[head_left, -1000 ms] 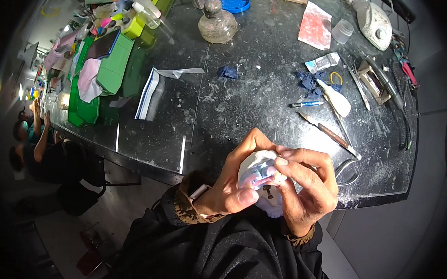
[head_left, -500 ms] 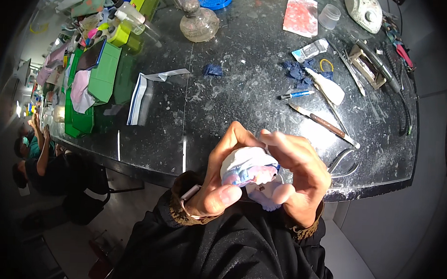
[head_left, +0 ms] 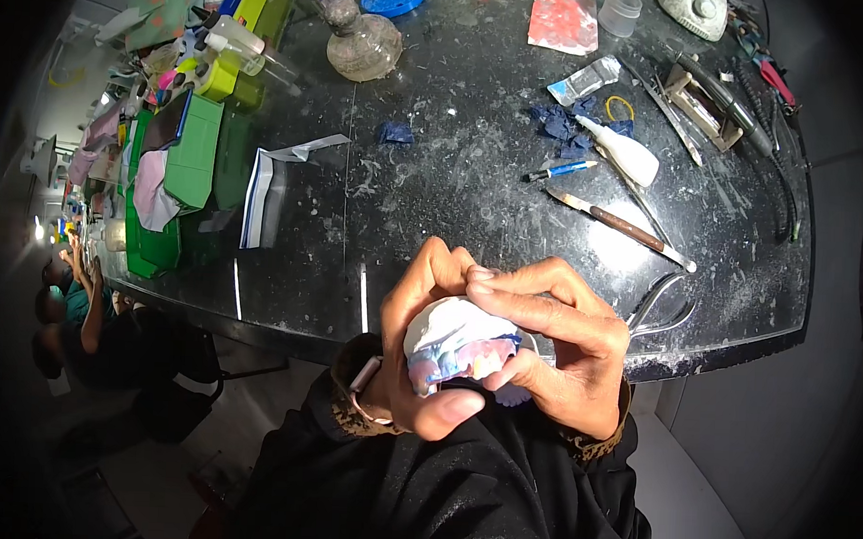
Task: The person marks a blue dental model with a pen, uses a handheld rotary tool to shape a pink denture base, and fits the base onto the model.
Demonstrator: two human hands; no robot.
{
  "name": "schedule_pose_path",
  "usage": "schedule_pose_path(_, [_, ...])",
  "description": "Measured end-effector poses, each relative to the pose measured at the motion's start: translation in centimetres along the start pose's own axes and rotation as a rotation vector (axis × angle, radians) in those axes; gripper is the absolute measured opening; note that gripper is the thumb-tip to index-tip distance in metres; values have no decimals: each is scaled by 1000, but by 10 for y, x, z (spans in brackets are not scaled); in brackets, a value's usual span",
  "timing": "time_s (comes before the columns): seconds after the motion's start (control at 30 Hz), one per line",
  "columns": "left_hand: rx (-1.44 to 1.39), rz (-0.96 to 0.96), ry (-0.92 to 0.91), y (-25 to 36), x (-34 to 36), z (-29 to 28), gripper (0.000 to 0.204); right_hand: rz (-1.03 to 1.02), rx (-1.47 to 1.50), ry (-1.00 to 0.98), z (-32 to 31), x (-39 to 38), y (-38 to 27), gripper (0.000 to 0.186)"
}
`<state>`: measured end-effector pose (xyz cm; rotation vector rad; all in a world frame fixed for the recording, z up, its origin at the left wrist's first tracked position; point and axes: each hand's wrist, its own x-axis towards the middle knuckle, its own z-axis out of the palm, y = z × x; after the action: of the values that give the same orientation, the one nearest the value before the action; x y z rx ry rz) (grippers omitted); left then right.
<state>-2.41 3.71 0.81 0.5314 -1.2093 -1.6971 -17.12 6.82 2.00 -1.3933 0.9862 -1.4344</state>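
Just past the table's near edge, my left hand is closed round a white plaster dental cast with pink and blue material along its teeth side. The thumb lies along the lower front and the fingers wrap behind. My right hand is closed at the right side of the cast, its thumb pressing near the pink edge and its fingertips meeting the left fingers at the top. Below the right thumb a second, pale bluish-white plaster piece shows only in part; the right hand and the cast hide the rest.
To the right lie a brown-handled carving knife, metal pliers, a white squeeze bottle, a blue pen-like tool and dark blue wax scraps. A glass burner and green bins stand farther left; people sit beyond them.
The cast has tipped and shifted slightly left in my hands. My right thumb has moved up to the cast's edge, and the second plaster piece is now mostly covered. The view has shifted slightly.
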Motion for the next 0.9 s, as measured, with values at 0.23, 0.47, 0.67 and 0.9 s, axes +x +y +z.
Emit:
schedule_pose_path(0.23, [212,-46,-23,6,4,-5,41,-39,-26,14,0,0,2,44])
schedule_pose_path(0.47, [310,46,-121,8,10,-6,43,-46,-38,44,0,-2,1,45])
schedule_pose_path(0.67, [-55,-41,-128,-5,6,-6,57,-51,3,77,-1,-9,4,46])
schedule_pose_path(0.9, [-27,2,-136,-11,7,-7,57,-67,-15,9,-8,-7,3,48])
